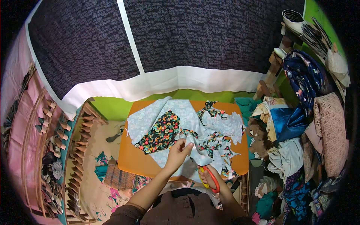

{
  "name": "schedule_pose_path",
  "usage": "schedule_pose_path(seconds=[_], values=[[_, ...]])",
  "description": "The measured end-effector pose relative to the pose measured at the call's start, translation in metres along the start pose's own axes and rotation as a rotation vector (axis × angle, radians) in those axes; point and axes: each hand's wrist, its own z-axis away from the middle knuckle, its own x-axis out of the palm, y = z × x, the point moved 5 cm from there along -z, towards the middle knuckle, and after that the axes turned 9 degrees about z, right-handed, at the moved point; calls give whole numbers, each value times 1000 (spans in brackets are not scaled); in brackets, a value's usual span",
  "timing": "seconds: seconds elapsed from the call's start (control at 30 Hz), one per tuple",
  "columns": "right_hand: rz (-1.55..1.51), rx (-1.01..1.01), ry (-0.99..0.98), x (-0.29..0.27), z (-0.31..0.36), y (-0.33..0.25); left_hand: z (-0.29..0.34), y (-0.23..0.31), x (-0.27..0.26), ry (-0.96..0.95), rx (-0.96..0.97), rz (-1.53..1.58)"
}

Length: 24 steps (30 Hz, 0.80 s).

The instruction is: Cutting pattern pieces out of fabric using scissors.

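1. Where the far wall rises behind everything, a dark patterned curtain [187, 33] with a white band hangs above the green wall.
2. The orange worktop [129, 161] stands below it, its bare surface showing along the left edge and near-left corner.
3. A heap of mixed fabrics [300, 150] is piled just beyond the worktop's right edge.
4. A pale blue cloth [150, 120] covers most of the worktop from the far edge to the near edge.
5. A black floral piece [161, 133] lies on that cloth, left of the middle.
6. Cut scraps [221, 146] of the same print are scattered toward the right edge.
7. The left hand [179, 152] is pinched shut on a fold of the pale blue cloth near the middle of the near edge.
8. The right hand [206, 178], at the near edge, is closed on orange-handled scissors [210, 179]; the blades seem hidden under the cloth.
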Motion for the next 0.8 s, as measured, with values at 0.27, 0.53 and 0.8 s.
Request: schedule_pose_path(seconds=[0.27, 0.53, 0.8], values=[[-156, 2, 6, 12, -6, -9, 3, 11, 11, -19, -27, 91], [-200, 7, 26, 20, -10, -12, -1, 1, -3, -1, -27, -7], [-269, -38, 26, 26, -18, -8, -3, 12, 1, -33, -43, 22]])
